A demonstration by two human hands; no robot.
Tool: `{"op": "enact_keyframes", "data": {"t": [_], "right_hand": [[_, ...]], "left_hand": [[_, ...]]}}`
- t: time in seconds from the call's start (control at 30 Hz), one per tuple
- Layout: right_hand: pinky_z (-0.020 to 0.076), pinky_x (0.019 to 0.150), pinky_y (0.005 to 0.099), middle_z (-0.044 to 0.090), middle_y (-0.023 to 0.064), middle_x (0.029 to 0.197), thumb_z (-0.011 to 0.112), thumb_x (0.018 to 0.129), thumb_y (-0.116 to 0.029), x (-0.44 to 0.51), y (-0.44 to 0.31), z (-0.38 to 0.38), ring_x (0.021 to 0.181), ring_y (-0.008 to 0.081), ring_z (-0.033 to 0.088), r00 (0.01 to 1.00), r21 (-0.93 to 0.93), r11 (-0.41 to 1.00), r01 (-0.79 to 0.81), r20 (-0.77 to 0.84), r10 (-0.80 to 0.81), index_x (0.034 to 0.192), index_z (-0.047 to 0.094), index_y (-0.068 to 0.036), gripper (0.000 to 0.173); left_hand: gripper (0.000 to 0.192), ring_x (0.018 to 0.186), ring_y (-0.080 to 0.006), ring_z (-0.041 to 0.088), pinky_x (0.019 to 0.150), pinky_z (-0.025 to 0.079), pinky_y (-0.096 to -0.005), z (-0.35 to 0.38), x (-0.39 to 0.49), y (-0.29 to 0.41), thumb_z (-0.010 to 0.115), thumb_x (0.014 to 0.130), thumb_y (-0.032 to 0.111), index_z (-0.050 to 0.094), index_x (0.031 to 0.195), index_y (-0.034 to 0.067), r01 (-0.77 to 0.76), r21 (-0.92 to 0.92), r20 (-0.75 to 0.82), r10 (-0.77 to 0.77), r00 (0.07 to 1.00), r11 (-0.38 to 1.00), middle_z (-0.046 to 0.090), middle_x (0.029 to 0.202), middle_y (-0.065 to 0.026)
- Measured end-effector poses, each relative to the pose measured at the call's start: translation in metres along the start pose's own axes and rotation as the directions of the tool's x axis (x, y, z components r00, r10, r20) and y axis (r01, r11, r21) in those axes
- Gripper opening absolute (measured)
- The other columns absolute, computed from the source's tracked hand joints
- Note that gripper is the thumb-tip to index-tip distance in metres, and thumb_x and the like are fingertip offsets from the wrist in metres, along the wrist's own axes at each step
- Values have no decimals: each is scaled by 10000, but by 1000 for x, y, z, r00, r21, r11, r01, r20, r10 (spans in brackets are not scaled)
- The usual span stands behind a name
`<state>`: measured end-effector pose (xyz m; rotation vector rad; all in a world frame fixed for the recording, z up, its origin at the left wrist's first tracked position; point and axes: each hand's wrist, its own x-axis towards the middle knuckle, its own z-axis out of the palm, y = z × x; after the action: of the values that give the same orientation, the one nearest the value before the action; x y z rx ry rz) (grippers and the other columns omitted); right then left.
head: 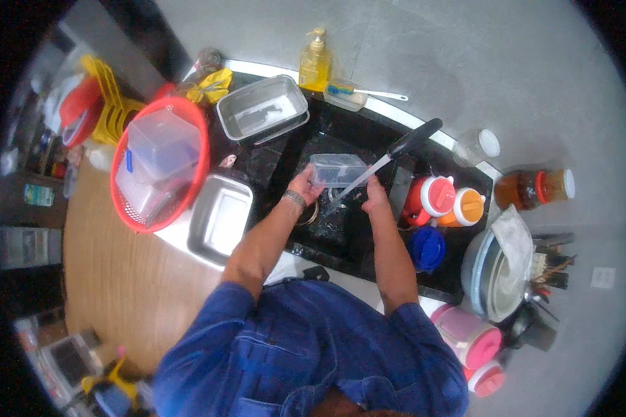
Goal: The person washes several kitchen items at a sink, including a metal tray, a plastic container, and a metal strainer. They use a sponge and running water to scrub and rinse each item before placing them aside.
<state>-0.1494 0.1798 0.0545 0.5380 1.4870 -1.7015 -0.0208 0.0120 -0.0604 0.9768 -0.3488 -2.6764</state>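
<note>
A clear plastic food container [337, 170] is held over the black sink [321, 229] between both of my hands. My left hand [307, 188], with a watch on the wrist, grips its left end. At the opposite end, my right hand [374, 195] grips the container, partly hidden behind the faucet spout. The faucet [391, 156], black at its base and silver along the spout, slants across the container's right side. Whether water runs from it is hard to tell. Below the container the sink floor looks wet.
Left of the sink stand a red colander [204, 140] with plastic containers, and two metal pans [263, 107] [220, 219]. Behind are a yellow soap bottle [314, 65] and a dish brush [381, 95]. Red [432, 197], orange [468, 207] and blue-lidded [426, 248] jugs crowd the right, beside stacked basins [488, 281].
</note>
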Motion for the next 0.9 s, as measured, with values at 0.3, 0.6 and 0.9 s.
{"op": "enact_keyframes", "data": {"t": [0.3,0.6,0.9], "right_hand": [[457,883,360,632,175,1086,705,848,-360,-11,1,-9,1013,291,600,734,-476,740,476,-248,-632,1141,571,84,549],[460,823,358,665,120,871,670,879,-338,-56,2,41,868,216,601,589,-451,502,738,66,-806,851,670,11,351],[430,950,424,632,193,1103,629,865,-428,-34,13,35,1066,334,590,662,-620,380,686,316,-679,1266,515,19,612]], "left_hand": [[288,829,-205,594,632,508,-339,98,-42,3,576,956,331,570,1133,103,-194,248,-175,242,954,949,631,976,-55],[284,805,-165,599,651,493,-294,120,-60,-34,551,953,248,568,1181,80,-233,710,2,330,944,665,631,953,-45],[254,708,-118,553,606,492,-283,79,-43,-32,523,978,305,545,1123,98,-168,414,-29,197,980,895,599,877,-27]]}}
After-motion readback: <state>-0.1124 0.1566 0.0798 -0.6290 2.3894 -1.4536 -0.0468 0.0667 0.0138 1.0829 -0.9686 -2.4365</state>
